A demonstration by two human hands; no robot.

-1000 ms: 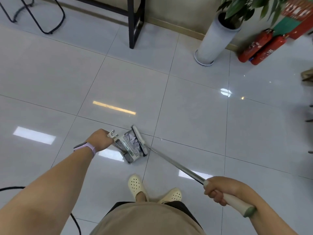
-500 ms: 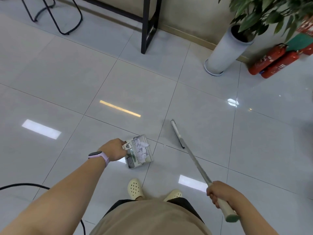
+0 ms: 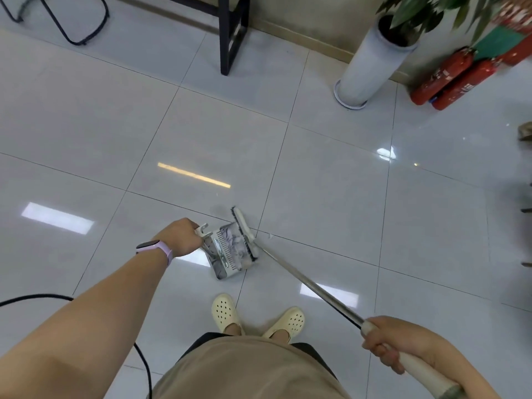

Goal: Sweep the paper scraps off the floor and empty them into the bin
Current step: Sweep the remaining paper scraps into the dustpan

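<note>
A: Where are the paper scraps (image 3: 234, 243)?

B: Heaped in the dustpan (image 3: 227, 254), which rests on the glossy tile floor (image 3: 316, 174) just ahead of the feet. 1 small white bit (image 3: 270, 235) lies on the tile just beside the broom head (image 3: 244, 233).

A: How will they handle?

B: Likely feather-light and crumpled, so they can flutter out if the pan tips. The pan looks like thin rigid plastic with a comb of teeth.

A: And the grips?

B: The left hand (image 3: 180, 237) wraps the pan's handle at its rear. The right hand (image 3: 385, 341) clasps the broom's pale grip, above a slim, stiff metal pole (image 3: 305, 280). The bristles press against the pan's mouth.

A: The bin?

B: Not in view.
</note>
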